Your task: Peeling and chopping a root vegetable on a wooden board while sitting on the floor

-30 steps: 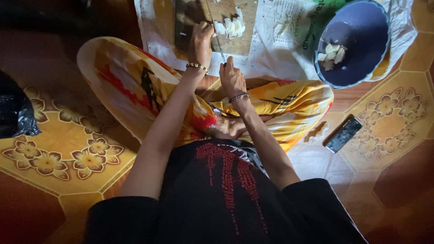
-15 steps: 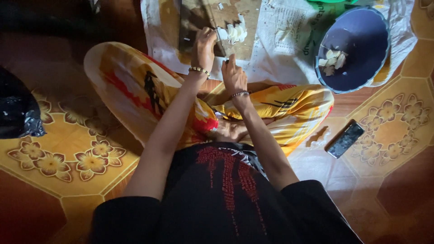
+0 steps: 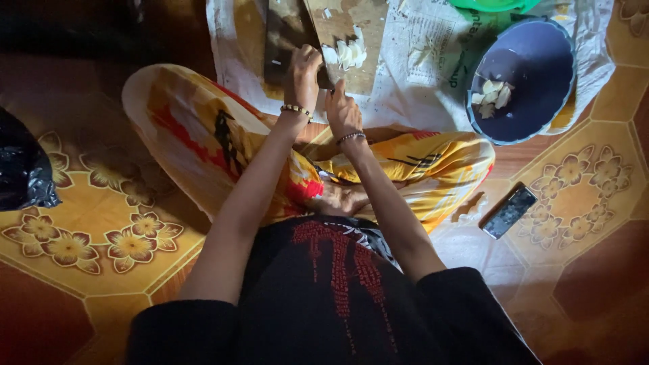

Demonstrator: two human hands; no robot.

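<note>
Our left hand point(image 3: 303, 71) grips a dark broad knife point(image 3: 282, 30) on the brown wooden cutting board point(image 3: 348, 20); our right hand point(image 3: 342, 111) presses pale sliced pieces point(image 3: 347, 53) near its front edge.

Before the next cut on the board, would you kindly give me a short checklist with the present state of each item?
1. Left hand grips the knife on the cutting board: ok.
2. Right hand fingers clear of the blade edge: cannot tell.
3. Pale slices lie on the board, not the newspaper: ok.
4. Blue bowl beside the board, holding a few pieces: ok.
5. Phone on the floor, apart from the work: ok.
</note>
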